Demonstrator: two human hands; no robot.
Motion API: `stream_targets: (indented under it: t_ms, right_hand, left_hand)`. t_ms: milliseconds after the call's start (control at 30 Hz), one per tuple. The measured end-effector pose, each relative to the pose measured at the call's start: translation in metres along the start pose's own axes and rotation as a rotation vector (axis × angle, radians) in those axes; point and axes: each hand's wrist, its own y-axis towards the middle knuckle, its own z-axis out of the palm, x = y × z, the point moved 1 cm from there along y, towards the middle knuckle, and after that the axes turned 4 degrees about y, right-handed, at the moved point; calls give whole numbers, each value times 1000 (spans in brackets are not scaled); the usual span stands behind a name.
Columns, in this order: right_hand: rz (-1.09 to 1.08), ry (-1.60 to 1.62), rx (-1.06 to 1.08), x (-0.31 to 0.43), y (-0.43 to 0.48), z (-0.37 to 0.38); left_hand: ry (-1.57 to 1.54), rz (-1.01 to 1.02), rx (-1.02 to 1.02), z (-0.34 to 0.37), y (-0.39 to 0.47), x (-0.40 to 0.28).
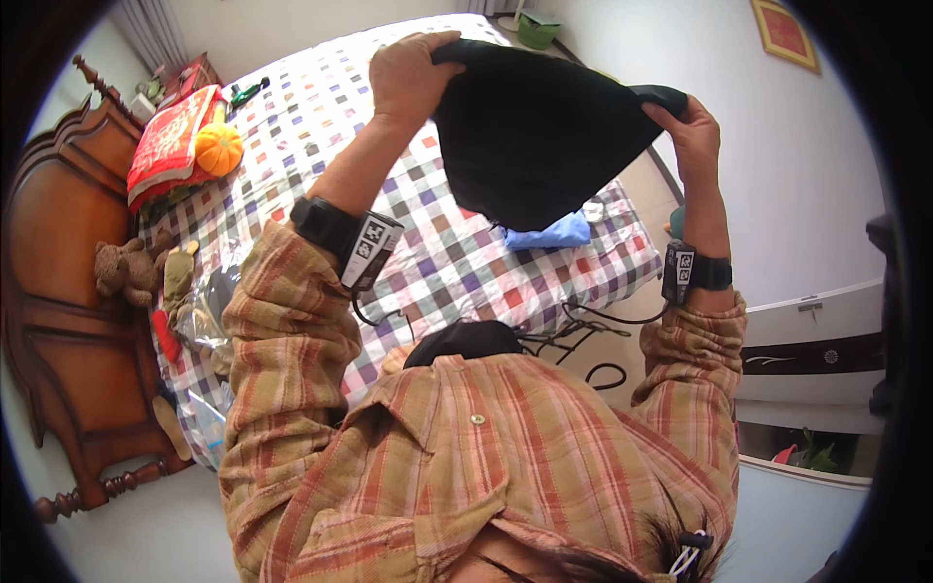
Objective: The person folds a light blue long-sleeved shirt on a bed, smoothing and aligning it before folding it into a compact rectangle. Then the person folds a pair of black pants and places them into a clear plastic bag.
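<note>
Black cloth, apparently a garment (532, 131), is stretched between my two hands above the bed. My left hand (408, 76) pinches its upper left corner between thumb and fingers. At the opposite corner, my right hand (692, 135) grips a folded-over edge. The cloth hangs in a broad sheet, with its lower edge just above a folded blue cloth (550, 235) on the checkered bedspread (408, 240). Close to my body lies another black fabric item (466, 341), partly hidden by my shirt.
A wooden headboard (73, 291) borders the bed at left. Along it are a brown teddy bear (131, 270), a red patterned textile (171, 142) and an orange pumpkin-shaped cushion (219, 149). A white cabinet (809, 328) stands at right. Cables run from both wrist devices.
</note>
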Motion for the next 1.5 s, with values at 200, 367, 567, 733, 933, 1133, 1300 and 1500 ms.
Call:
stream_targets:
  t_ms: [200,367,567,733,933,1133,1300,1500]
  right_hand:
    - [260,53,171,-25,1,67]
    - [415,27,383,-41,1,115]
    - [-20,-192,398,-48,-9,167]
    - [-5,-247,496,-29,-53,195]
    - [48,-159,454,-12,-89,221]
    - [375,220,316,-20,-92,197]
    - [458,105,309,-120,-96,152]
    - [630,-575,398,-322,-144,92]
  left_hand:
    - [119,-37,112,-54,-28,61]
    - [227,-47,217,-102,-51,91]
    - [405,-133,351,-151,-79,104]
    - [345,-225,358,-182,-105,116]
    - [370,-235,404,-192,-87,137]
    - [467,-193,390,-108,-35,134]
    - [514,-194,556,37,-59,138]
    - [355,-622,672,212,-198,133]
